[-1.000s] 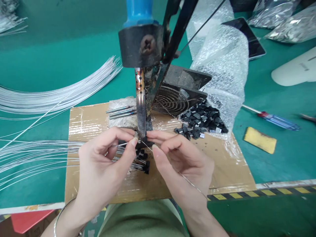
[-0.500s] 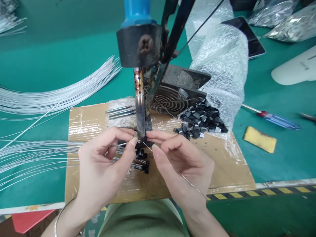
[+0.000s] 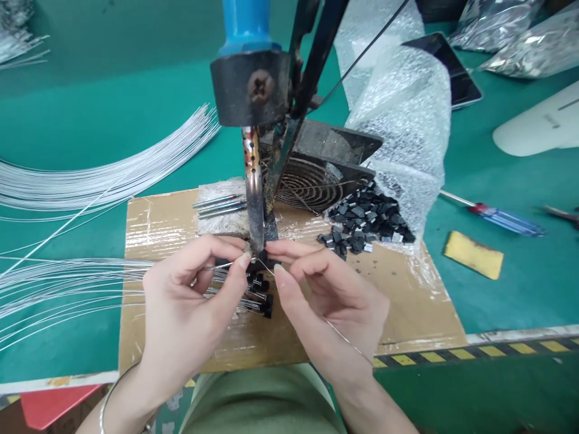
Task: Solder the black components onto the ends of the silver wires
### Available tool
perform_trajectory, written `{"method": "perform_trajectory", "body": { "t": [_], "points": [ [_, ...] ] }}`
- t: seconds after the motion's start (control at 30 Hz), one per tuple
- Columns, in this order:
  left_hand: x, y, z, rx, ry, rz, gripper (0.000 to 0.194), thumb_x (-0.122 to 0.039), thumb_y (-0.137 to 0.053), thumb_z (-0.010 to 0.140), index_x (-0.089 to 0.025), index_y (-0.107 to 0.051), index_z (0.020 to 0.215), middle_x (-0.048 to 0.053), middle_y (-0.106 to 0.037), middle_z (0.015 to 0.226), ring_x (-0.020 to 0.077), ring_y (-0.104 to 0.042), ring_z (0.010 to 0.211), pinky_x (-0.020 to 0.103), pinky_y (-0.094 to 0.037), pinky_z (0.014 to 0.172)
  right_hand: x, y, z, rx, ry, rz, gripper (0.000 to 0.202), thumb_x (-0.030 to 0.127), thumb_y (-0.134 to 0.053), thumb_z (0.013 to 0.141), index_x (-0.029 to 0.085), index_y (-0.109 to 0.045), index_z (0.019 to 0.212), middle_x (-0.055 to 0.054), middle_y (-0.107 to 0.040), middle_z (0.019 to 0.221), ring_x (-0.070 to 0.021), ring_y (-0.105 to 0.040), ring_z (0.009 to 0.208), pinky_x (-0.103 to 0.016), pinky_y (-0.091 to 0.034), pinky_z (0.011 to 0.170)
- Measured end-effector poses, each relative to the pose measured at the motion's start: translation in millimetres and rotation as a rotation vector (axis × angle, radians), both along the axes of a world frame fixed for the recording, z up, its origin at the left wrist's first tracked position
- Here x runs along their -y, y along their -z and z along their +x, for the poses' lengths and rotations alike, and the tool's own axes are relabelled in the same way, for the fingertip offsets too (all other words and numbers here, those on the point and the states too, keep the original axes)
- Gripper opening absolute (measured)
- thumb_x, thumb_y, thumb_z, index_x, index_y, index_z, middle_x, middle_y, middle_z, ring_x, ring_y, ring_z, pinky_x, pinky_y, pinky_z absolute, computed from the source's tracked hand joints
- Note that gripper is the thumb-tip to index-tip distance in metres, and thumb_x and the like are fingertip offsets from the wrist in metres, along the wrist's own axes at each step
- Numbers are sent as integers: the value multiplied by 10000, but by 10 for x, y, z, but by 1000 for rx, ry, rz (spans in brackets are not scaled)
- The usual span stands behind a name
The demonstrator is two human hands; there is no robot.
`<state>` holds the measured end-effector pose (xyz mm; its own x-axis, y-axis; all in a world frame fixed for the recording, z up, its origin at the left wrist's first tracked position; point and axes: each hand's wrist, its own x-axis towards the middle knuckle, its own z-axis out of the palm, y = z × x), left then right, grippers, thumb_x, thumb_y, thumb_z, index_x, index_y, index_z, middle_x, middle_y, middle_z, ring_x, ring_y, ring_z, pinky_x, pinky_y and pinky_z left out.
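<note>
A soldering iron [image 3: 254, 211] with a blue handle points straight down in a black clamp, its tip between my hands. My left hand [image 3: 187, 295] pinches a thin cable [image 3: 222, 265] by its end, right beside the tip; the fingers partly hide that end. In my right hand [image 3: 337, 295] a strand of solder wire [image 3: 346, 340] is held between thumb and fingers, its free end at the iron's tip and its tail crossing the palm toward the wrist. Below the tip lie several cables ending in black connectors [image 3: 266, 307].
Cardboard [image 3: 420, 301] covers the bench front. A bundle of white cables [image 3: 149, 163] lies left, metal rods [image 3: 221, 208] behind my left hand. A fan [image 3: 312, 181], black parts [image 3: 368, 217], bubble wrap [image 3: 407, 120], a screwdriver [image 3: 506, 218] and a yellow sponge [image 3: 474, 254] are to the right.
My right hand has come slightly left with the solder wire, closer to the iron's tip. My left hand keeps its pinch almost in place. The whole view has shifted a little.
</note>
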<state>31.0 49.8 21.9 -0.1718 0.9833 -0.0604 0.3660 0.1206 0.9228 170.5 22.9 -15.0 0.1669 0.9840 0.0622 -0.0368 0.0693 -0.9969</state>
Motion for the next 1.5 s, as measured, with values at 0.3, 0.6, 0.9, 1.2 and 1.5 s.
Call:
{"method": "perform_trajectory", "body": {
  "t": [0.3, 0.6, 0.9, 1.2, 1.5],
  "points": [
    [28, -1, 20, 14, -30, 14, 108, -161, -790, 816, -224, -758, 734, 5, -797, 863, 160, -697, 803, 229, -462, 548, 13, -5, 0, 7, 14, 1, 189, 97, -718, 939, 239, -660, 828, -50, -822, 1137, -211, -786, 1089, -371, -622, 1005],
    [13, 0, -6, -12, -5, 1, 104, -160, -793, 801, -224, -753, 728, 9, -791, 847, 165, -699, 782, 230, -473, 537, -3, 7, 5, 19, 16, 9, 189, 100, -709, 937, 236, -658, 816, -67, -827, 1108, -227, -794, 1060, -396, -636, 985],
    [10, -1, -19, -11, 2, 11, 88, -195, -804, 806, -218, -762, 732, 31, -802, 855, 191, -728, 795, 236, -514, 545, -4, -8, 3, 39, 7, 18, 182, 103, -709, 940, 239, -666, 827, -68, -825, 1124, -225, -793, 1074, -387, -642, 984],
    [17, 15, -14, 9, -3, 18, 89, -177, -801, 807, -215, -761, 738, 23, -801, 855, 182, -732, 805, 236, -559, 606, 7, -3, -4, 29, 7, 18, 175, 102, -716, 938, 233, -676, 829, -67, -827, 1124, -220, -802, 1033, -392, -645, 973],
    [12, 16, -41, -46, 31, -1, 93, -187, -789, 819, -226, -755, 742, 25, -796, 864, 194, -734, 802, 255, -571, 622, -6, 17, -8, 38, 29, 14, 164, 116, -727, 934, 234, -688, 828, -68, -833, 1079, -230, -803, 1024, -374, -650, 913]
  ]
}}
